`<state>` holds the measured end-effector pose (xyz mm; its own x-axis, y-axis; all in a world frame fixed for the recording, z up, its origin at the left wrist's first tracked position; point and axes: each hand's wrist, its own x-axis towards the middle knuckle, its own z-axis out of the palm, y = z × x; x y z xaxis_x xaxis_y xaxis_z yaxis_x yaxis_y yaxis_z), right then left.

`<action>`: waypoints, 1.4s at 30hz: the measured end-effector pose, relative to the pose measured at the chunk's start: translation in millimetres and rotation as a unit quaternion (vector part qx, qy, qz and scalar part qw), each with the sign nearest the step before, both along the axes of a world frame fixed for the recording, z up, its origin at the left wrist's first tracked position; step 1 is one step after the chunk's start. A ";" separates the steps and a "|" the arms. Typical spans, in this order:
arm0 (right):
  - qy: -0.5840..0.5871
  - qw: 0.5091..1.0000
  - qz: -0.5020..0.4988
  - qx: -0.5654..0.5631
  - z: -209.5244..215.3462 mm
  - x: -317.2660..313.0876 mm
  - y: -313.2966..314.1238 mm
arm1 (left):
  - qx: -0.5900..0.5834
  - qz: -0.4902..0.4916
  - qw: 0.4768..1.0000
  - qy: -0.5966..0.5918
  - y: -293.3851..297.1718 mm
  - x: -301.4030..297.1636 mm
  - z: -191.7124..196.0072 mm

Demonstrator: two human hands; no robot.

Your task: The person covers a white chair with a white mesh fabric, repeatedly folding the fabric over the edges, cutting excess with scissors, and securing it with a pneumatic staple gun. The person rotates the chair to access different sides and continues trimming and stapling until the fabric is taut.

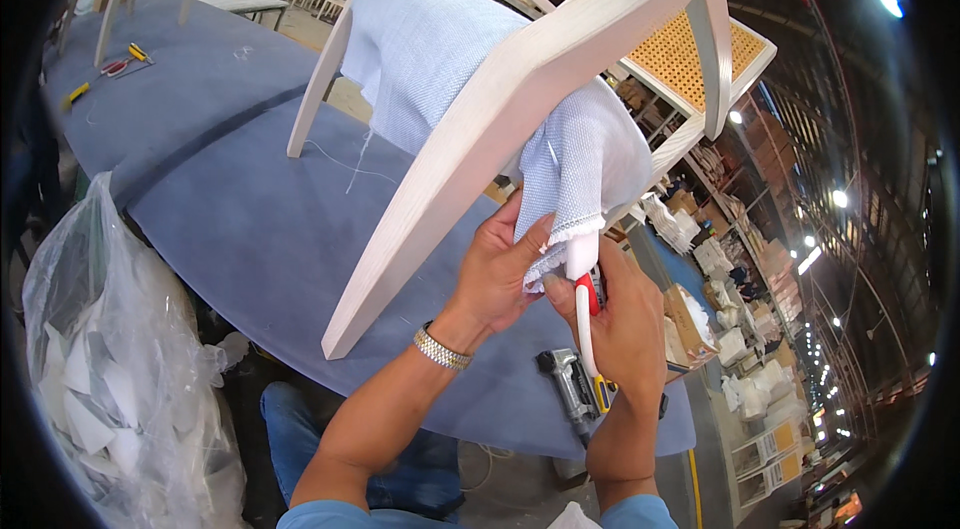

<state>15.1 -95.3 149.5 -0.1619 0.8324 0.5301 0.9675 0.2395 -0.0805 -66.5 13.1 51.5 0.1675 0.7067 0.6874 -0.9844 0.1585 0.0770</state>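
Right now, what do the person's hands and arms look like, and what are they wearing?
The left hand and right hand wear no gloves. A linked metal wristband, silver and gold-coloured, circles the left wrist. Light-blue sleeves show at the bottom.

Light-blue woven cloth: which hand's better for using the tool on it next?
Likely the right hand: it grips the red-and-white-handled tool close by the light-blue woven cloth, while the left hand is busy pinching the cloth's edge.

Wide fisheye view from head height; downward and forward, close to the hands (502, 266)
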 end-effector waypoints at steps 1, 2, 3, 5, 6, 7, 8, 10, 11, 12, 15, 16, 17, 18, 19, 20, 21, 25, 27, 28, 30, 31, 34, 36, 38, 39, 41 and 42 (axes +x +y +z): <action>-0.002 1.000 0.016 0.025 -0.8 -0.7 1.2 | 0.009 -0.009 1.000 -0.010 -1.5 0.6 1.2; -0.004 0.998 0.032 0.049 -3.5 0.0 4.4 | 0.005 0.000 1.000 -0.006 -1.9 1.3 1.8; -0.005 0.996 0.048 0.073 -5.8 1.1 7.0 | 0.001 0.009 1.000 -0.002 -1.9 2.0 2.0; 0.006 0.996 0.050 0.078 -8.1 5.2 9.5 | -0.002 0.020 1.000 0.013 -2.2 4.2 1.6; 0.011 0.995 0.052 0.081 -7.7 5.8 9.2 | -0.002 0.022 0.999 0.025 -2.5 5.3 0.3; 0.015 0.996 0.048 0.071 -6.3 4.0 7.9 | -0.001 0.027 0.999 0.037 -2.4 4.9 -0.5; 0.020 0.997 0.043 0.061 -4.3 1.6 5.8 | 0.005 0.031 0.998 0.045 -2.6 4.3 0.0; 0.027 0.998 0.034 0.041 -0.9 1.7 4.1 | 0.018 0.039 0.997 0.062 -3.5 4.2 1.9; 0.030 0.999 0.028 0.031 2.4 4.6 4.6 | 0.007 0.018 0.998 0.054 -4.3 5.9 4.1; 0.033 0.999 0.023 0.021 5.2 5.9 5.4 | -0.004 -0.004 0.999 0.046 -5.3 8.5 7.3; 0.062 0.997 0.047 0.011 16.2 -0.5 11.8 | -0.002 -0.036 0.999 0.032 -5.2 8.2 11.2; 0.048 0.998 0.045 0.009 19.1 0.2 12.8 | 0.004 -0.044 0.999 0.027 -5.7 8.7 12.3; 0.035 0.998 0.042 0.007 22.3 2.1 13.3 | -0.004 -0.040 0.999 0.036 -6.2 11.1 14.3; 0.022 0.999 0.039 0.005 25.3 4.1 13.9 | -0.011 -0.036 0.998 0.046 -6.8 15.0 17.3; 0.010 0.999 0.039 0.005 27.0 5.9 15.4 | -0.009 -0.035 0.998 0.049 -6.5 16.6 17.8; -0.002 0.999 0.038 0.006 28.5 7.9 16.9 | -0.008 -0.034 0.998 0.052 -6.2 18.2 18.3; -0.015 0.999 0.036 0.007 30.0 9.8 18.6 | 0.004 -0.039 0.998 0.047 -5.5 19.2 18.2; -0.029 0.999 0.040 0.023 39.9 8.3 22.9 | 0.030 -0.033 0.998 0.036 2.9 28.5 16.7; -0.021 0.999 0.016 -0.018 51.4 6.2 16.6 | 0.019 -0.038 0.999 0.029 -0.5 36.5 19.9; 0.002 0.999 0.033 -0.034 54.4 4.5 18.1 | 0.011 -0.037 0.999 0.027 -1.3 38.4 21.3; -0.036 0.998 0.041 -0.024 61.3 2.3 21.6 | 0.017 -0.013 1.000 0.020 0.6 43.8 21.6; -0.056 0.997 0.044 -0.022 62.9 3.0 24.8 | 0.017 -0.002 1.000 0.015 1.7 46.8 20.4; -0.067 0.996 0.009 -0.050 67.9 -1.6 22.9 | 0.054 -0.026 0.998 0.030 8.1 49.3 12.1; -0.124 0.992 -0.001 -0.015 65.7 7.7 31.0 | 0.045 -0.006 0.999 0.030 5.5 49.0 14.1; -0.137 0.990 -0.017 -0.015 69.4 7.7 28.3 | 0.029 0.007 0.999 0.030 -2.2 48.3 19.4; -0.169 0.986 -0.009 0.007 69.6 10.2 27.4 | 0.019 0.014 0.999 0.031 -6.3 47.8 23.3; -0.149 0.989 0.003 -0.007 74.6 0.2 24.2 | 0.015 -0.015 0.999 0.035 -6.1 48.6 25.5; -0.142 0.990 -0.003 -0.012 75.7 -6.9 23.1 | 0.029 -0.021 0.999 0.033 -2.4 50.3 21.5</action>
